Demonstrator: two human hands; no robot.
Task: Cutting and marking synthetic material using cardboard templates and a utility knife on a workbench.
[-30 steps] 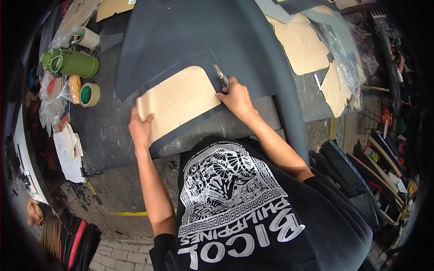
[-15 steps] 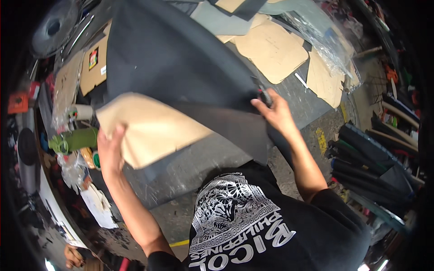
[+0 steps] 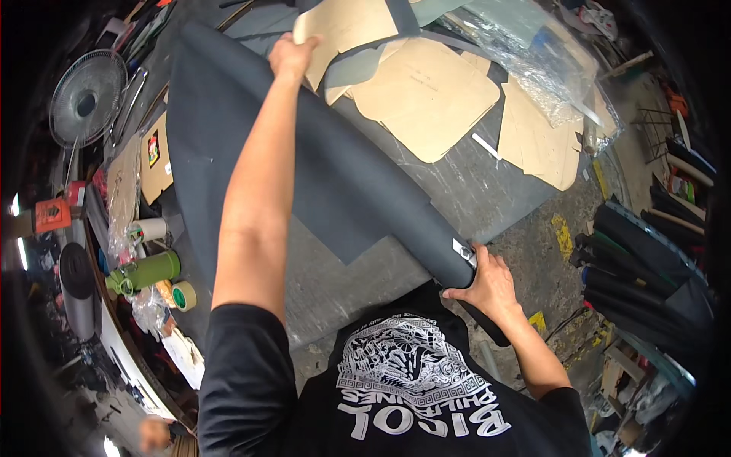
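Note:
A dark grey sheet material lies across the table, its far side wound into a long roll that slants from the upper left down to the right. My left arm stretches over it, and my left hand pinches the near left edge of a tan cardboard pattern sheet above the pile at the back. My right hand is wrapped around the roll's near right end, beside a small white label. Whether a tool is also in the right hand, I cannot tell.
More tan pattern sheets and clear plastic wrap cover the back right. On the left stand a green bottle, a tape roll, a white cup and a fan. Several dark rolls lie at the right.
My left hand has carried the tan pattern sheet from the near left to the pile at the back. The right hand has moved nearer, onto the roll's end; the dark tool it held no longer shows.

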